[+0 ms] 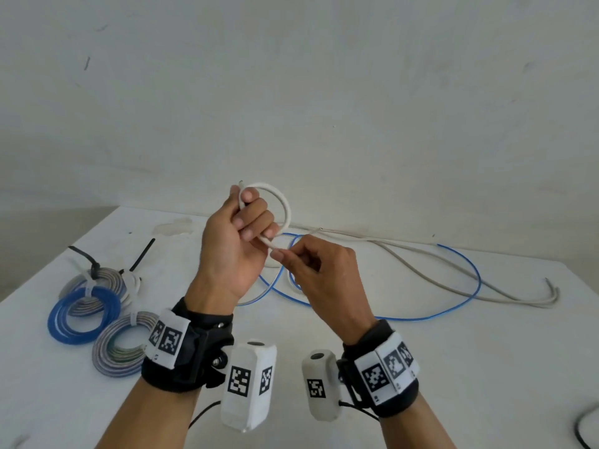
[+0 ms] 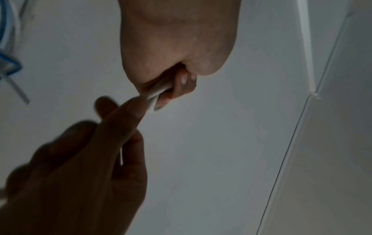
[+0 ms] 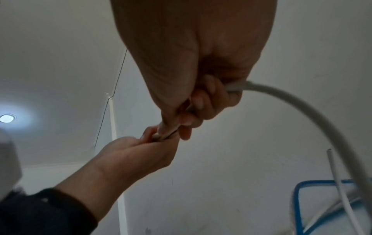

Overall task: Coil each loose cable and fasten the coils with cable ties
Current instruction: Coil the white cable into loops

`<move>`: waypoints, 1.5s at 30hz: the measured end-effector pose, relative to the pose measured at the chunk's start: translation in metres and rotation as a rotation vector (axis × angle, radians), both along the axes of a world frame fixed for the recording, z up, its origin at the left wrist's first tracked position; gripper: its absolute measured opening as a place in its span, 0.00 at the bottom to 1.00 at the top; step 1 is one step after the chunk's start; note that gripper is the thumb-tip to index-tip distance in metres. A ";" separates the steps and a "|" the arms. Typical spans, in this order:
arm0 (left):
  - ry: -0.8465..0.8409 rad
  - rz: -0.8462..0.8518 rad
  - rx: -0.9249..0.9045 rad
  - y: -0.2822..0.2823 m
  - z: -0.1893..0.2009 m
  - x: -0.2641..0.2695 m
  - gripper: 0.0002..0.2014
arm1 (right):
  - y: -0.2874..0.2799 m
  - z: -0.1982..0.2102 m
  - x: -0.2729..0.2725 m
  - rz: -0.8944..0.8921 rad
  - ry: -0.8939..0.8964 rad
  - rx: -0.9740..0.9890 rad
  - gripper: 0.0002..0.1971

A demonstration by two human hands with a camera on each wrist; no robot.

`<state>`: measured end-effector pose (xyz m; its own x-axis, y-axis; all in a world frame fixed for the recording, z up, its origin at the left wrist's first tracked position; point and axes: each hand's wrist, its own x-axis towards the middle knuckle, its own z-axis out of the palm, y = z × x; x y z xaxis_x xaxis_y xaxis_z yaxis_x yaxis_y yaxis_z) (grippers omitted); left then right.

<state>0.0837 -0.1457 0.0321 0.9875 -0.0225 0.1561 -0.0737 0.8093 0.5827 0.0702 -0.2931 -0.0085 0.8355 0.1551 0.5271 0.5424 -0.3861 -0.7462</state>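
Note:
A white cable (image 1: 286, 206) is bent into one loop above the table. My left hand (image 1: 245, 212) grips that loop, fingers curled round it and the cable end sticking up past the thumb. Just below, my right hand (image 1: 279, 254) pinches the same cable between thumb and forefinger. In the left wrist view the left hand (image 2: 171, 86) holds the cable (image 2: 156, 92) while the dark right hand (image 2: 128, 109) meets it. The right wrist view shows the right hand (image 3: 181, 125) round the cable (image 3: 302, 106), with the left hand (image 3: 155, 139) touching it.
A loose blue cable (image 1: 466, 270) and a loose grey cable (image 1: 421, 264) sprawl over the white table (image 1: 421, 367) behind my hands. At the left lie three tied coils: a blue one (image 1: 64, 322), a grey one (image 1: 107, 351) and another (image 1: 107, 277), with black cable ties (image 1: 142, 254).

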 end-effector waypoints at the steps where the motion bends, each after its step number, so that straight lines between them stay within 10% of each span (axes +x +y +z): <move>1: -0.006 -0.008 -0.002 0.004 0.000 0.001 0.20 | -0.004 0.001 0.001 0.011 0.028 -0.047 0.17; 9: -0.015 -0.040 0.059 0.018 0.003 0.003 0.21 | -0.041 0.008 0.012 0.168 0.328 -0.439 0.26; 21: -0.224 -0.207 0.621 0.002 0.000 -0.012 0.20 | -0.055 0.015 0.017 -0.448 0.169 -0.301 0.34; 26: -0.171 -0.267 0.278 0.042 0.006 -0.003 0.20 | -0.075 0.011 0.025 -0.299 0.170 -0.325 0.27; 37: -0.165 -0.123 1.194 0.004 -0.013 -0.005 0.22 | -0.036 0.010 0.015 -0.251 0.002 0.154 0.14; 45: 0.006 0.145 1.015 0.000 -0.004 -0.003 0.23 | 0.007 0.008 -0.010 0.006 -0.136 -0.099 0.13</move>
<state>0.0807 -0.1456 0.0279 0.9919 -0.0211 0.1250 -0.1263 -0.0822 0.9886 0.0597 -0.2860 -0.0004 0.7565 0.2168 0.6170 0.6382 -0.4507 -0.6242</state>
